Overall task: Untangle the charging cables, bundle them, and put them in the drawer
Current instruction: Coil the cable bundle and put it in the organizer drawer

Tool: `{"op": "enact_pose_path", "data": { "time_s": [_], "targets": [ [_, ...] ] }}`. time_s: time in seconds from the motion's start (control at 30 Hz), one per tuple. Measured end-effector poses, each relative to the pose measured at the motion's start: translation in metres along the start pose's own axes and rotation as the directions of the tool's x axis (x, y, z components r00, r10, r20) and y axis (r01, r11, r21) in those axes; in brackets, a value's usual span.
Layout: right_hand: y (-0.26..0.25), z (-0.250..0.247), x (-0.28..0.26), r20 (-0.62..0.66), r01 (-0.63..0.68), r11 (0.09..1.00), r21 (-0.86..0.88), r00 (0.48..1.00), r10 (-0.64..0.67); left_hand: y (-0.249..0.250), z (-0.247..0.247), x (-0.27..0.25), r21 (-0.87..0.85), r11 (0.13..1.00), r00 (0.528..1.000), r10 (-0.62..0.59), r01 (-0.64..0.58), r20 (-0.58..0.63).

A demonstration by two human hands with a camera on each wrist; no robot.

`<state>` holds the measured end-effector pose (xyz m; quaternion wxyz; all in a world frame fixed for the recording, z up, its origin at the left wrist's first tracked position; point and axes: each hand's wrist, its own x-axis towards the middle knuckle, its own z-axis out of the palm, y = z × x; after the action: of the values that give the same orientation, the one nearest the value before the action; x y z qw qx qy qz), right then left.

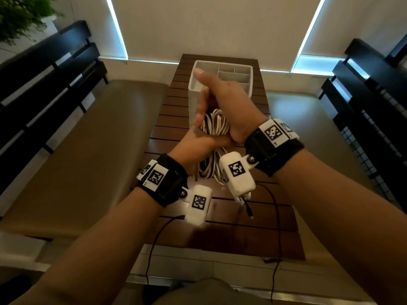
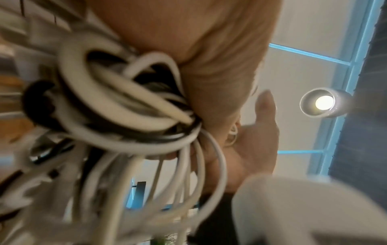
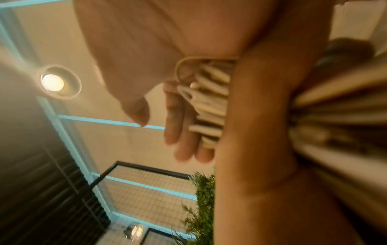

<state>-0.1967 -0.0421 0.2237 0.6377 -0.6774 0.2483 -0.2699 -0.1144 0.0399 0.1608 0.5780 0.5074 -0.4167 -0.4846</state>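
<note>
A bundle of white and black charging cables is held up over the wooden slat table, loops hanging below the hands. My left hand grips its middle from the left; in the right wrist view its fingers curl round the white strands. My right hand closes over the top of the bundle, thumb sticking out straight, fingers hidden from the head view. The left wrist view shows the coil against my left palm and the right hand close behind it. A white divided organiser box stands just beyond the hands.
Thin black leads trail from the wrist cameras over the table's near edge. A cushioned bench runs along the left and dark slatted seating along the right. A green plant is at the top left.
</note>
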Motion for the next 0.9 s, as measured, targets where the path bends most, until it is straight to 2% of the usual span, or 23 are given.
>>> {"op": "enact_pose_path", "data": {
  "time_s": [0.07,0.13,0.23,0.33,0.47,0.57,0.63,0.73,0.8,0.9],
  "targets": [
    [0.005,0.004,0.004,-0.124,0.037,0.997,-0.069,0.991,-0.046,-0.005,0.007,0.004,0.07,0.997,0.998,0.023,-0.018,-0.062],
    [0.01,0.008,0.009,-0.22,0.053,0.995,-0.081,0.973,-0.069,-0.007,0.012,0.009,0.218,0.976,0.994,0.045,-0.021,-0.104],
    [0.017,0.011,0.016,-0.334,0.085,0.985,-0.151,0.933,-0.132,-0.01,0.013,0.017,0.364,0.927,0.988,0.133,-0.094,-0.084],
    [0.022,0.011,0.021,-0.397,0.13,0.964,-0.233,0.892,-0.216,-0.015,0.012,0.022,0.387,0.918,0.985,0.14,-0.09,-0.103],
    [0.029,0.005,0.023,-0.382,0.167,0.967,-0.195,0.895,-0.231,-0.015,0.009,0.031,0.37,0.927,0.987,0.115,-0.064,-0.115],
    [0.03,-0.002,0.016,-0.38,0.237,0.96,-0.15,0.883,-0.277,-0.011,0.003,0.038,0.281,0.957,0.989,0.1,-0.064,-0.113],
    [0.032,-0.011,0.011,-0.333,0.185,0.975,-0.121,0.918,-0.215,-0.008,-0.008,0.041,0.19,0.981,0.985,0.081,-0.051,-0.155],
    [0.048,-0.026,-0.002,-0.142,-0.007,0.991,-0.136,0.99,-0.013,-0.002,-0.02,0.045,0.045,0.995,0.985,0.093,-0.088,-0.148],
    [0.062,-0.028,-0.012,-0.022,-0.076,0.994,-0.081,0.997,0.074,0.004,-0.025,0.048,0.0,0.996,0.989,0.091,-0.092,-0.12],
    [0.069,-0.025,-0.02,0.184,-0.131,0.99,0.046,0.975,0.12,0.01,-0.022,0.048,0.055,0.99,0.986,0.132,-0.126,-0.104]
  ]
}}
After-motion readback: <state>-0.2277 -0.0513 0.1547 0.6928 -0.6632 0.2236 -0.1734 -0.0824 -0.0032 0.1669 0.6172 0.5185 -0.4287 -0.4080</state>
